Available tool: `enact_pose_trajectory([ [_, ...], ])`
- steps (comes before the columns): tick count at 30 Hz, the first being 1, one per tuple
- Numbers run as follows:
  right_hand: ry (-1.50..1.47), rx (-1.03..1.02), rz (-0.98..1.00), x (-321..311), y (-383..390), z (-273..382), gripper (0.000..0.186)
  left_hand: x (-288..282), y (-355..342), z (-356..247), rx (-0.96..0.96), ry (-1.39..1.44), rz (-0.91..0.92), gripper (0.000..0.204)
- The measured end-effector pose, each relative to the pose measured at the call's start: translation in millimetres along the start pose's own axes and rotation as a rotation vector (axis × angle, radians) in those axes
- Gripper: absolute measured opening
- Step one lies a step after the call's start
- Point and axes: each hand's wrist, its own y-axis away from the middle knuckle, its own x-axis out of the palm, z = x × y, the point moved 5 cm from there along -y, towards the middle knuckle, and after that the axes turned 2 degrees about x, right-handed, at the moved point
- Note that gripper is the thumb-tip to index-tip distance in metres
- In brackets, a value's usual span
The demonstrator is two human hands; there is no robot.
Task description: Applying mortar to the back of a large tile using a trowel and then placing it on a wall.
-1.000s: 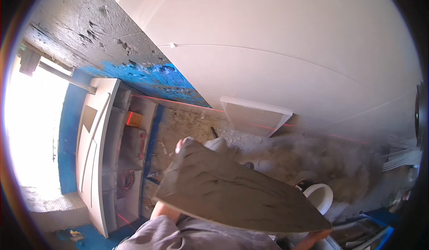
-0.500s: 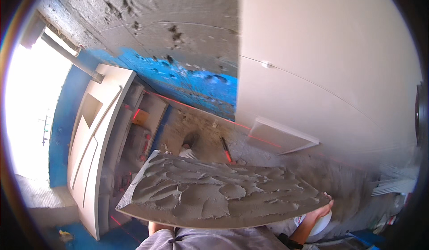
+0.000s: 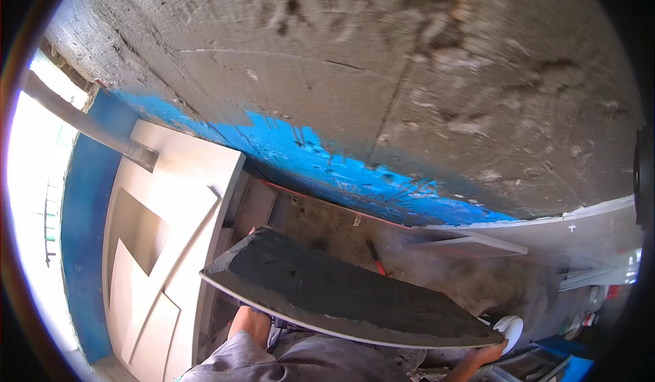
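A large rectangular tile [image 3: 286,317] lies across in front of my body, its upper face spread with dark grey mortar [image 3: 341,283]. The mortar's surface looks shadowed and smooth in places, and the pale lower edge of the tile shows. My right hand [image 3: 492,352] is wrapped round the tile's right end. My left forearm passes beneath the tile's left part; only the fingertips of my left hand [image 3: 252,230] show, curled over its far left edge. The rest of that hand is hidden under the tile. Ahead stands a rough grey wall [image 3: 382,61] with a blue-painted lower band [image 3: 327,160].
At left stands a white cabinet [image 3: 181,239] with a pipe [image 3: 89,123] above it, beside a bright window opening. A red-and-black handled tool [image 3: 376,258] lies on the dusty floor beyond the tile. A pale panel [image 3: 477,245] leans at the wall's foot. A white bucket [image 3: 510,331] is by my right hand.
My view has swung and come nearer the rough wall, so the tiled part has moved mostly out at the right. The tile now slants down to the right, still in both hands.
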Motion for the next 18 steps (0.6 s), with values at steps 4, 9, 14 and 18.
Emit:
enact_pose_trajectory([
  [4, -0.12, 0.054, -0.021, 6, 42, 6, 0.04, -9, -26, -25, -0.034, 0.027, 0.002, 0.045],
  [9, 0.016, -0.104, -0.13, 11, 75, -5, 0.053, -49, -59, -26, -0.063, 0.057, -0.01, 0.047],
  [14, 0.025, -0.176, -0.153, 39, 49, -70, 0.051, -103, -112, -22, -0.036, 0.079, 0.002, 0.048],
  [18, 0.018, -0.224, -0.184, 5, -40, -213, 0.05, -155, -164, -10, 0.009, 0.08, 0.036, 0.05],
])
